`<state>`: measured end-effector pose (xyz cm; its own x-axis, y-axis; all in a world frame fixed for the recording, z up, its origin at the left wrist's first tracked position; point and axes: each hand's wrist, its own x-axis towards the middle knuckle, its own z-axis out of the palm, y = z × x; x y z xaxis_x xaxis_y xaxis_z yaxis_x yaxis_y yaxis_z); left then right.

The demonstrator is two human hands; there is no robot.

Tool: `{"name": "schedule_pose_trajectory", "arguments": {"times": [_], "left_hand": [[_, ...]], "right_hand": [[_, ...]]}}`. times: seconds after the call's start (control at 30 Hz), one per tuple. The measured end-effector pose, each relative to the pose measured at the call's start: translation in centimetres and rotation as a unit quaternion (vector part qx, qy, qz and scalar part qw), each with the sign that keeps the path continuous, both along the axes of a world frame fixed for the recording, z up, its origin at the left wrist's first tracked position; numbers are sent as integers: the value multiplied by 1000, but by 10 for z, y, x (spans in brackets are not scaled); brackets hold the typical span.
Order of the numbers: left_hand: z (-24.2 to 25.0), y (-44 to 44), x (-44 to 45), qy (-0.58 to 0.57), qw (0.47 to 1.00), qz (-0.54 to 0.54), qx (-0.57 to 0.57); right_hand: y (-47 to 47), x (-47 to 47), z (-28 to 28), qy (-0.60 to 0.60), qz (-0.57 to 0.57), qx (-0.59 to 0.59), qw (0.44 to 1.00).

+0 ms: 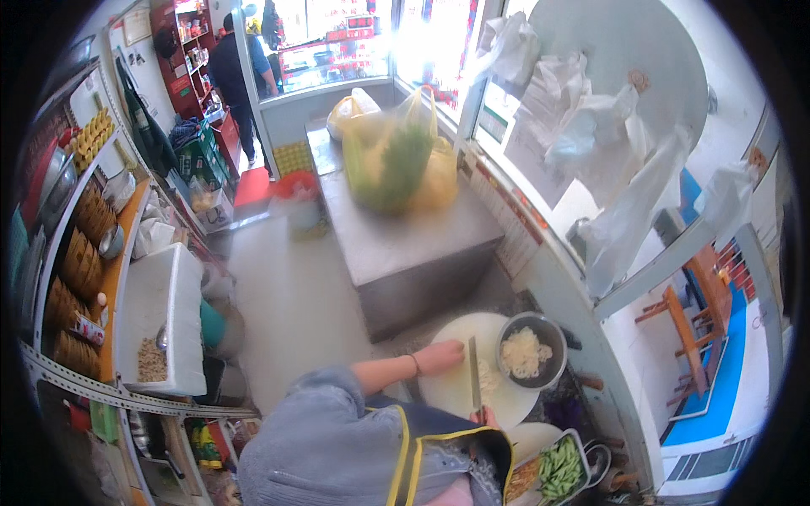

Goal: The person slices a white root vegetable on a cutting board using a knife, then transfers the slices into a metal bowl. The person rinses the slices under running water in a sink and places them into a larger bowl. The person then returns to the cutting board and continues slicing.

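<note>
A cleaver [475,376] stands over a round white cutting board [446,386], its handle in my right hand [486,417]. My left hand [443,357] is on the board's far left side, left of the blade, with its fingers curled; whether anything is under them cannot be seen. Pale sliced pieces [487,377] lie just right of the blade. A metal bowl [560,357] of pale sliced food [524,354] overlaps the board's right edge. Nearer me, to the right, a metal tray [586,452] holds green cut vegetables [560,468], beside some brownish food [523,479].
Beyond the board is a grey counter [405,259] with plastic bags of greens [398,164]. Shelves on the left carry stacked bowls [82,259] and a white foam box [149,303]. A windowed partition [569,278] borders the right. A person [231,76] stands in the far doorway.
</note>
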<state>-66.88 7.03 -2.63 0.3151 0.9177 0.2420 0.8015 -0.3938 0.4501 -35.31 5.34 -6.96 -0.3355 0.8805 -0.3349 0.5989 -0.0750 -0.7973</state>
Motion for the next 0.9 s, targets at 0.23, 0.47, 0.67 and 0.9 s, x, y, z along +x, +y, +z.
{"name": "schedule_pose_trajectory", "arguments": {"times": [0.23,0.47,0.67,0.9], "left_hand": [[-17,16,-12,-58,993,26,101],[-7,32,-7,-7,996,2,88],[10,44,58,47,988,-134,-62],[11,47,103,156,972,-88,-154]], "right_hand": [[3,23,-6,-63,30,17,997],[-4,31,7,-96,29,5,995],[-15,39,6,-99,34,1,995],[-35,54,-2,-98,39,5,994]]}}
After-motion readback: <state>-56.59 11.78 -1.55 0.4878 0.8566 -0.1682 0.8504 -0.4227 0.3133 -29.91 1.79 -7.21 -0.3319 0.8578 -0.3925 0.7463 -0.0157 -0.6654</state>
